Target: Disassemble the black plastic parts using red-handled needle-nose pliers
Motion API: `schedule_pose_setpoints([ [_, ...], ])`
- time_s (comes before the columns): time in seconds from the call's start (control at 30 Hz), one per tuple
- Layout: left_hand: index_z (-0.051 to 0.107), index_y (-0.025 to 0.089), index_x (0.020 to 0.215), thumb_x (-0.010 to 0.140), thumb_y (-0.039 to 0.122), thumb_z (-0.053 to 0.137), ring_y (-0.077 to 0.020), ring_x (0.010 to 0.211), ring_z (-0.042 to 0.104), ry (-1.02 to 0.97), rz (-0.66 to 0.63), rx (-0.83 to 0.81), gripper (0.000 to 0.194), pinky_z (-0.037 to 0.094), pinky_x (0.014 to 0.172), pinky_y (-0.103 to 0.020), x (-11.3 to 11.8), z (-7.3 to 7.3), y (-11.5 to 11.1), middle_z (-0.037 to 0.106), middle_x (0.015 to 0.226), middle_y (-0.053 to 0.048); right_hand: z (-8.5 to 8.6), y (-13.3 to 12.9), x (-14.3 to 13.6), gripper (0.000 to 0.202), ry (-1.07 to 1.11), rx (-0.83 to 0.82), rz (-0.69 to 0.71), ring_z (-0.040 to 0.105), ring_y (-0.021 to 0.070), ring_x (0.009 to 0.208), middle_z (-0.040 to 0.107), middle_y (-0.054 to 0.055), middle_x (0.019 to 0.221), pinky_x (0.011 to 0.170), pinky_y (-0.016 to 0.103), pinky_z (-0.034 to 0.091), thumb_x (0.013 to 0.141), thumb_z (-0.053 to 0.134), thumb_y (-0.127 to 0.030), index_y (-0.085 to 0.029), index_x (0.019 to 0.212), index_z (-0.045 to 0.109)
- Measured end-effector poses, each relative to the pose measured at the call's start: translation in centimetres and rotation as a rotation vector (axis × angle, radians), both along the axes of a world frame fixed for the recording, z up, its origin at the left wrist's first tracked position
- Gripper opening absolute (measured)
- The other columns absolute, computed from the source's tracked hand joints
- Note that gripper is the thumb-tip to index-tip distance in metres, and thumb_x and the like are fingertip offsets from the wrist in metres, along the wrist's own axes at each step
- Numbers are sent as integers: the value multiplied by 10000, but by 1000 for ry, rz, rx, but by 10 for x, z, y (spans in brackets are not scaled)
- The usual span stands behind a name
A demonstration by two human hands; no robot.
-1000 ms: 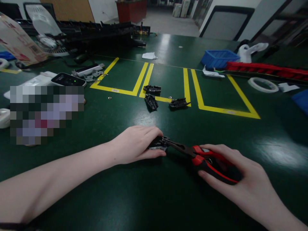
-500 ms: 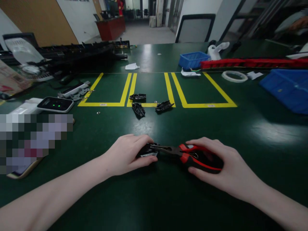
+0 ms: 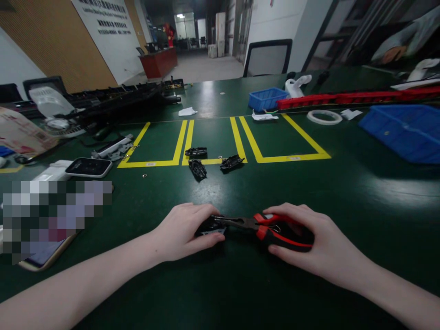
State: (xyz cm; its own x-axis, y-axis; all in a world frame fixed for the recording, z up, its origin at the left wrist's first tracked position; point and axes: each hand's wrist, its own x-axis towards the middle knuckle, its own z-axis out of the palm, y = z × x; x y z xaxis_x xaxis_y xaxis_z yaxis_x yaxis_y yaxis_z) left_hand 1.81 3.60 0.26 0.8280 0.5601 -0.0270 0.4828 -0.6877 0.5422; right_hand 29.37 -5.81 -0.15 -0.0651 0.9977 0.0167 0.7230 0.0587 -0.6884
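My left hand is closed round a small black plastic part, most of it hidden under the fingers. Red-and-black long-nose pliers lie in my right hand, with the fingers wrapped about the handles. The jaws reach left to the edge of the black part; whether they pinch it I cannot tell. Beyond my hands, three similar black parts lie on the table: one lengthwise, one slanted and one to the right. A tiny metal ring sits among them.
Yellow tape outlines mark the green table. At left lie a phone, a white-edged device and metal pieces. Blue bins, a tape roll and a long red strip are at right. A person's hand shows far right.
The view has tilted up slightly, so the table things appear lower. My hands keep their hold on the black part and the pliers, with the jaws still at the part.
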Motion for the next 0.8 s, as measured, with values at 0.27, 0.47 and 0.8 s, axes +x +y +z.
schedule_pose_setpoints([
  [0.27,626,212,1114,976,469,530,-182,813,634,10,26,-57,308,454,744,-310,-1,-1,1,696,955,-19,-1,0,0,430,-21,24,0,650,263,946,705,46,1087,803,465,546,733,715,-463,-283,1121,677],
  [0.47,627,235,1142,949,474,559,-194,855,637,35,47,-31,314,449,775,-315,1,-1,0,701,986,-18,-3,-4,-2,394,-99,132,30,663,255,908,720,32,1056,739,421,538,723,701,-386,-288,1103,671],
  [0.8,635,239,1086,876,551,620,-195,813,625,-10,78,61,375,444,729,-289,2,-18,1,696,930,-7,-7,-5,-2,389,-201,209,23,675,256,863,723,43,1007,735,402,552,694,652,-371,-290,1073,674],
])
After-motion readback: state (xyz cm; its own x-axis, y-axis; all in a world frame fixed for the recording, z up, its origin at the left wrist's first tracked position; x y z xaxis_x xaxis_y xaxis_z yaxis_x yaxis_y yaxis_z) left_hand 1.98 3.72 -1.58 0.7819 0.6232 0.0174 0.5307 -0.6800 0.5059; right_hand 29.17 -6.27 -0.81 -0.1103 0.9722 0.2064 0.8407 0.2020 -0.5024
